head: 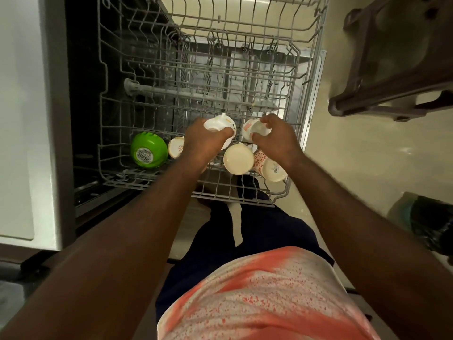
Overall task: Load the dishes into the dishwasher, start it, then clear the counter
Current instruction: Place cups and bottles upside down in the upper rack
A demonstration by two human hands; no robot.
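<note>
The grey wire upper rack (110, 153) of the open dishwasher is pulled out below me. My left hand (204, 141) grips a white cup (220, 123) turned bottom up over the rack's near half. My right hand (274, 136) holds a white cup with pink flowers (252, 128) just to its right. In the rack sit a green bowl (147, 149) with a barcode label, a small patterned cup (176, 147), a cream cup (238, 159) bottom up, and a pink-patterned cup (270, 166) with a sticker.
The far half of the rack holds nothing; the lower rack (245, 25) shows beyond it. A white cabinet side (22, 119) stands at the left. A dark brown chair (392, 69) is at the right, and a dark bag (429, 224) lies on the floor.
</note>
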